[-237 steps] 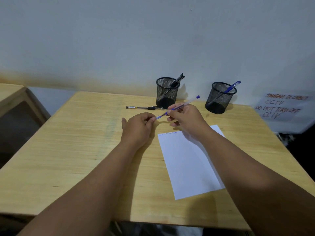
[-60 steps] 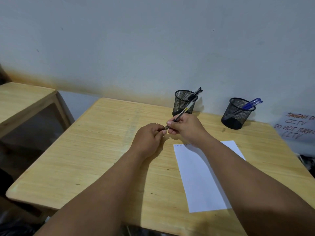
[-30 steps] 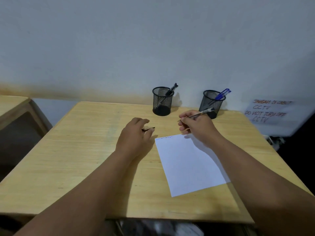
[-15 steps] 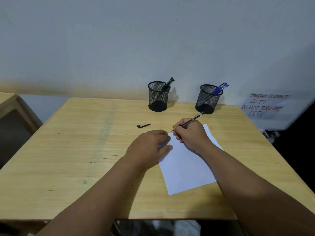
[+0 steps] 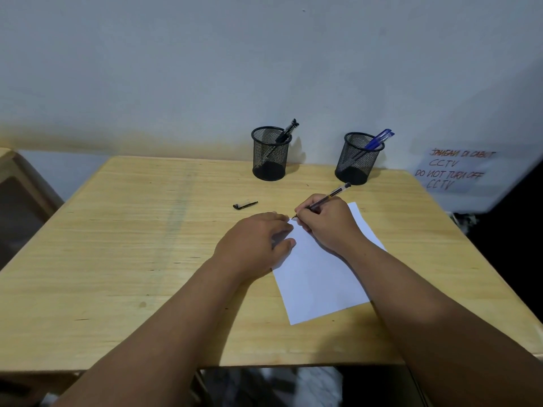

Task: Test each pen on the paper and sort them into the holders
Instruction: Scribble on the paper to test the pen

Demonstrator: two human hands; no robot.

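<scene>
The right hand (image 5: 326,223) pinched a pen (image 5: 329,198), tip at the paper's (image 5: 320,277) top corner; the left hand (image 5: 255,242) lay spread, pressing the paper on the counter (image 5: 132,259).

One head-worn wide-angle view looks forward and down across the wooden table (image 5: 117,259) toward the wall (image 5: 205,69). It sits close above both forearms; the fingers (image 5: 282,227) lie mid-frame, with the holders beyond them.

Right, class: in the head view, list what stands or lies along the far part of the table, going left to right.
Pen cap → left mesh holder with a black pen → right mesh holder with blue pens → handwritten CCTV notice on the wall.
</scene>
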